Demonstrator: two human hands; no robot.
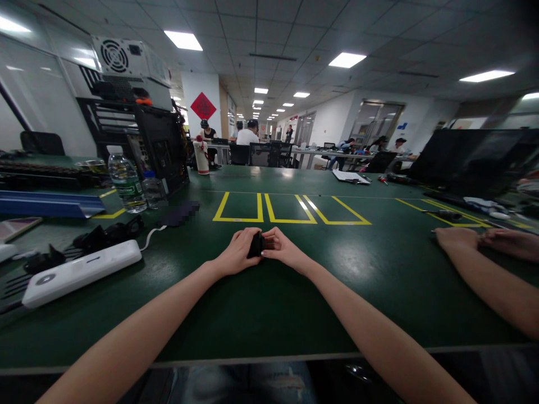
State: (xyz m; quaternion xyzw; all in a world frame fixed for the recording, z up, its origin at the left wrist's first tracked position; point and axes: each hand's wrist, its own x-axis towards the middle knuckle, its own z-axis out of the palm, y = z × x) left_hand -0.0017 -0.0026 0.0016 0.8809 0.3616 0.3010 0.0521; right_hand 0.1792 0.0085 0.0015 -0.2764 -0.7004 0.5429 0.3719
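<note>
Both my hands meet around a small black object [255, 245] just above or on the green table [269, 314]; its kind I cannot make out. My left hand [239, 251] wraps it from the left, fingers over its far side and thumb along the near side. From the right, my right hand [287, 249] pinches its edge with bent fingers and thumb. Much of the object is hidden by the fingers. Just beyond my hands, yellow tape outlines [263, 209] mark the tabletop.
To the left are a white power strip [84, 272], black cables [103, 235], a dark phone-like slab [180, 213], a water bottle [126, 182] and a black computer chassis [155, 143]. At right, another person's hands [458, 238] work near a tool [446, 215]. A clipboard [350, 177] lies farther back.
</note>
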